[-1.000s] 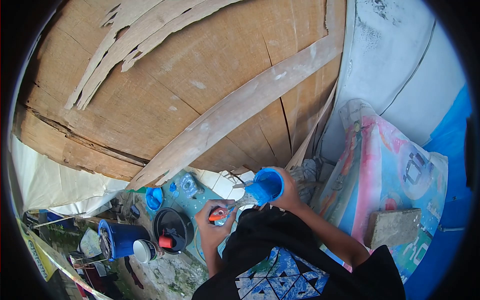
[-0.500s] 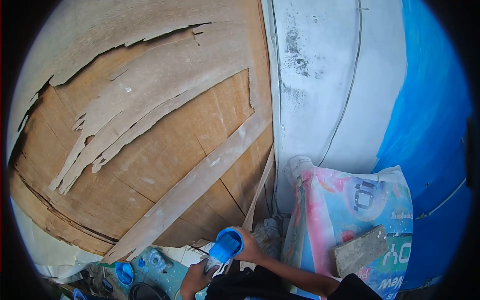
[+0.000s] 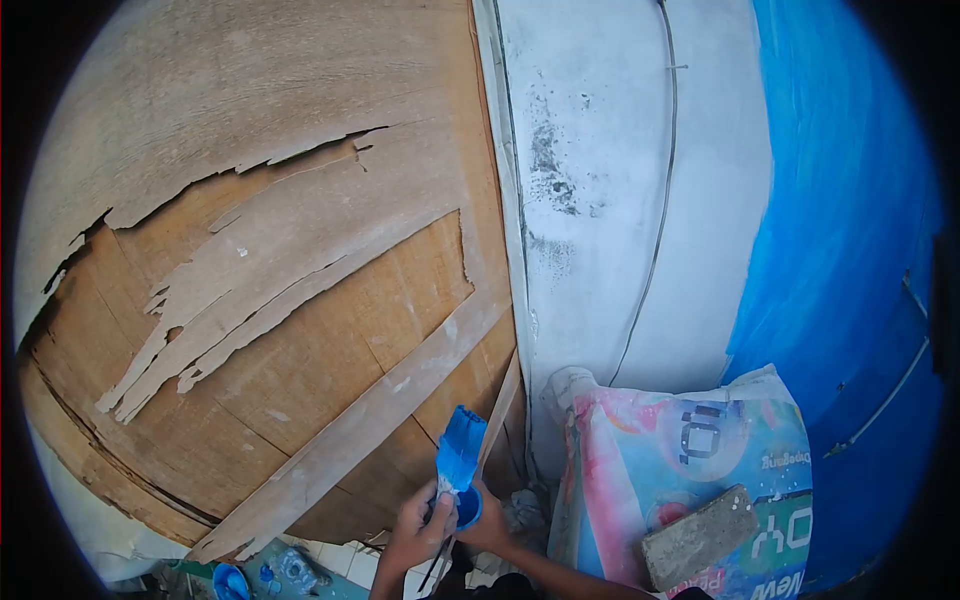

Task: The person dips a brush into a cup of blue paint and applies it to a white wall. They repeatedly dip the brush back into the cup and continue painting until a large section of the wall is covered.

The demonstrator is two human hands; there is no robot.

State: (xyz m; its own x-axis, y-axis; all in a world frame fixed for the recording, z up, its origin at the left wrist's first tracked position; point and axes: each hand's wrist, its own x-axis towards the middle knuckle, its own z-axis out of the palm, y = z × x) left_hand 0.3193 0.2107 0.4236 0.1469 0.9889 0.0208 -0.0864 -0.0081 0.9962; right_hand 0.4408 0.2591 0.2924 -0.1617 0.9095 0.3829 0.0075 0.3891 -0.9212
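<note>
A paintbrush point(image 3: 460, 448) with blue-coated bristles points upward, its handle gripped in my left hand point(image 3: 418, 532). Just right of it, my right hand point(image 3: 488, 528) holds a small blue cup point(image 3: 467, 507), its fingers wrapped round the side. The brush is above the cup's rim, outside the opening, and the two hands are close together at the bottom centre. Behind them stands a wooden panel point(image 3: 300, 400) with torn, peeling veneer. How much paint is in the cup cannot be made out.
A grey block point(image 3: 700, 538) lies on a printed sack point(image 3: 620, 480) at the lower right. The wall is white point(image 3: 600, 250) with a hanging cable point(image 3: 660, 210), and blue point(image 3: 850, 250) farther right. A blue container point(image 3: 230, 580) and a plastic bottle point(image 3: 297, 570) are at the lower left.
The brush has come up out of the cup and now points upward. The view has shifted, so the panel, wall and sack appear lower and farther left.
</note>
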